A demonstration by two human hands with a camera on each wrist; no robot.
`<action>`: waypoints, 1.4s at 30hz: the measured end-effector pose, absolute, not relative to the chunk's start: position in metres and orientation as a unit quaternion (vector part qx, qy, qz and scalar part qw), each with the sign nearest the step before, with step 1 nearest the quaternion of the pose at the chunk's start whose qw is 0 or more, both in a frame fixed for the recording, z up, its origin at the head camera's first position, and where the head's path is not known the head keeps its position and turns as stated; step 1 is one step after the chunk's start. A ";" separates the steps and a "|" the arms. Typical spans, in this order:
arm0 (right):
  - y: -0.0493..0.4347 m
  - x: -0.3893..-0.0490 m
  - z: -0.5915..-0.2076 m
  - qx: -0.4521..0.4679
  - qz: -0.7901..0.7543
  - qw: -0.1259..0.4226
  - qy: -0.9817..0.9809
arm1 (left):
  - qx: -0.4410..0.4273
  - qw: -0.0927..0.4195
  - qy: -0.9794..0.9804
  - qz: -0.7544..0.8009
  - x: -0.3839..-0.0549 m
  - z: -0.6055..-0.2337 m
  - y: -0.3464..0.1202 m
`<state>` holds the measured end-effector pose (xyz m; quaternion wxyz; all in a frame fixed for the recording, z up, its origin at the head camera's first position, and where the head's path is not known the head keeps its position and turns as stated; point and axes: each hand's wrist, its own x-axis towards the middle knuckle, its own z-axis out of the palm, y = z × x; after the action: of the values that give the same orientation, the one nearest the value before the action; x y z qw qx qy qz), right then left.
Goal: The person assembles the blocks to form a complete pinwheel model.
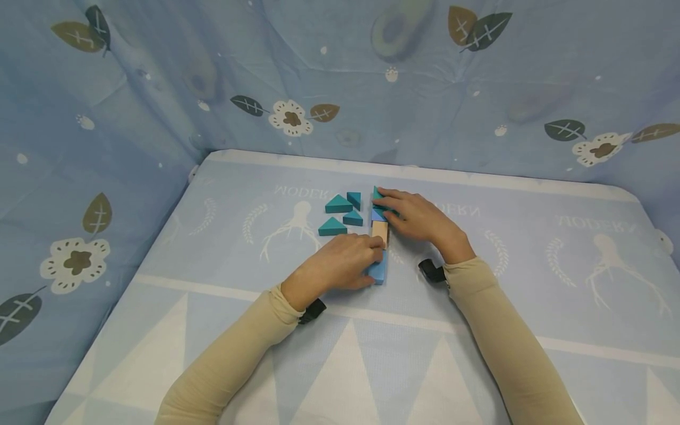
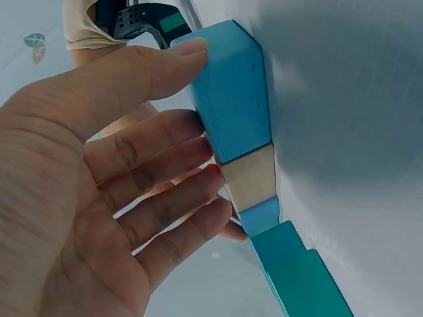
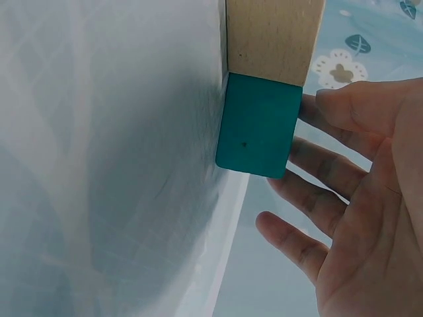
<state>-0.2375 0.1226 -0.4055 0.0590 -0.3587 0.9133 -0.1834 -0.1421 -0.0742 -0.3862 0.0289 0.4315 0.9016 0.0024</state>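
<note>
- Blocks in a line [image 1: 379, 242] run away from the person near the middle of the tabletop [image 1: 478, 307] — a light blue block [image 1: 378, 270] nearest, then a plain wooden block [image 1: 379, 231], a small blue piece [image 1: 378, 215] and teal pieces at the far end [image 1: 378, 195], each touching the next as far as the views show.
- Left hand [image 1: 340, 260] lies against the near end; the left wrist view shows the thumb [image 2: 152, 66] pressed on the light blue block's end and the other fingers fairly straight along the row's side, so it steadies more than grips.
- Right hand [image 1: 414, 215] rests at the far end, its fingers only gently bent, fingertips touching the teal piece there [image 3: 258, 125]; nothing is closed in it.
- Four teal triangles [image 1: 340, 213] sit loose just left of the row, apart from it and untouched.
- My reading — the row is partly built and is being squared up between both hands, with the loose triangles the likely remainder; how they would fit I cannot tell.
</note>
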 end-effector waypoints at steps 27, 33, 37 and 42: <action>0.137 -0.235 -0.408 -0.349 -0.184 0.056 0.917 | 0.411 -0.001 0.909 0.066 -0.167 -0.386 -0.082; 0.130 -0.237 -0.410 -0.360 -0.190 0.049 0.912 | 0.362 -0.031 0.928 0.080 -0.182 -0.388 -0.107; 0.124 -0.237 -0.407 -0.365 -0.179 0.041 0.913 | 0.338 -0.044 0.935 0.100 -0.189 -0.389 -0.122; 0.123 -0.231 -0.398 -0.328 -0.142 0.027 0.934 | 0.330 -0.048 0.936 0.109 -0.201 -0.387 -0.126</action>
<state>-0.2310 0.1231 -0.3981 0.0273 -0.3276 0.9337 -0.1417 -0.2014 -0.1265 -0.3873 -0.0485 0.3299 0.9364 0.1094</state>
